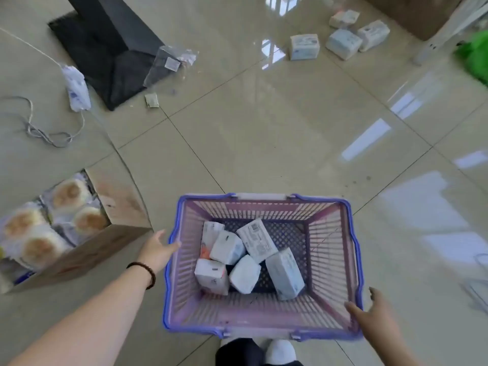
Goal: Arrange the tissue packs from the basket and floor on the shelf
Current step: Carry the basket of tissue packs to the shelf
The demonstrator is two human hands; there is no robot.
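A pink plastic basket with a blue rim [353, 260] stands on the tiled floor just in front of my feet. Several white tissue packs [257, 243] lie jumbled on its bottom. More tissue packs [343, 43] lie scattered on the floor at the far right. My left hand [157, 248] is open at the basket's left rim, fingers spread, holding nothing. My right hand [369, 315] is open at the basket's near right corner, fingers apart, touching or nearly touching the rim. No shelf shows clearly.
An open cardboard box [87, 257] of round packaged goods sits at the left. A black mat [111, 56] with a clear plastic bag lies at the far left, beside a white packet and cable [76, 88]. A green object [475, 56] is at the right edge.
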